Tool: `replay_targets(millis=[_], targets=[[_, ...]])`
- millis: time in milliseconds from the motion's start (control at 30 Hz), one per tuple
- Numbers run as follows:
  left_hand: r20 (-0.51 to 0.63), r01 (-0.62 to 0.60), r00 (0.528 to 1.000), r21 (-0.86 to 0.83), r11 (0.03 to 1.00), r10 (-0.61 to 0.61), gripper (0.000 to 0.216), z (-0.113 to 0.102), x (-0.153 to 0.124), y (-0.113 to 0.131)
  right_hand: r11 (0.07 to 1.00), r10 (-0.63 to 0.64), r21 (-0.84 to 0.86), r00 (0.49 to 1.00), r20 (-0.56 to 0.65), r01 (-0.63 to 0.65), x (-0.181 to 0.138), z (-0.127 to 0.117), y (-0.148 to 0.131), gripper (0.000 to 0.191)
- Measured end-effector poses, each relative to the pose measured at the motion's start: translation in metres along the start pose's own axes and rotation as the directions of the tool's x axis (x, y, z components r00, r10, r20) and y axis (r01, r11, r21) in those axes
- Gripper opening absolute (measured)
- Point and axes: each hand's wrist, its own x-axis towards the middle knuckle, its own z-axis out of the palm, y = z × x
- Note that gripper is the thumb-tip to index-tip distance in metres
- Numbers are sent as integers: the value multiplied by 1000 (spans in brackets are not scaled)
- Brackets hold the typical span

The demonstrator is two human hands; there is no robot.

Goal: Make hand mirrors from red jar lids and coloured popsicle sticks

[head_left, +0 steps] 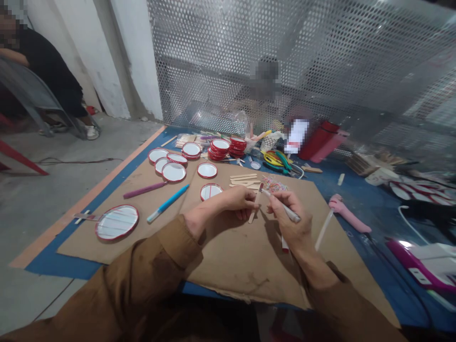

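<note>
My left hand point(235, 200) pinches a wooden craft stick point(253, 213), tilted over the cardboard sheet point(228, 256). The stick's upper end is coloured dark red. In my right hand point(295, 227) is a pale marker pen point(290, 213), its tip at or very near that coloured end. Just beyond my hands lie several plain craft sticks point(243, 177) and a heap of small multicoloured bits point(275, 184). A red-rimmed disc with lines across it point(211, 191) is partly behind my left forearm. A red-ended object point(285, 244) shows partly under my right hand.
To the left lie a striped disc with a stick handle point(117, 222), a blue pen point(168, 203) and a purple pen point(144, 190). Stacked red-rimmed discs point(218, 149), pliers point(274, 161) and a phone point(296, 137) stand behind. A pink glue gun point(351, 216) lies right. A person point(50, 66) sits far left.
</note>
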Motion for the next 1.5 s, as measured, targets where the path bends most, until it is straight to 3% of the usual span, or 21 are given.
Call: replay_targets(millis=[1500], targets=[[-18,-28,999,61,998,29,21,0,2,-4,999,-12,-43,999,50,14,0,-1,6,24]])
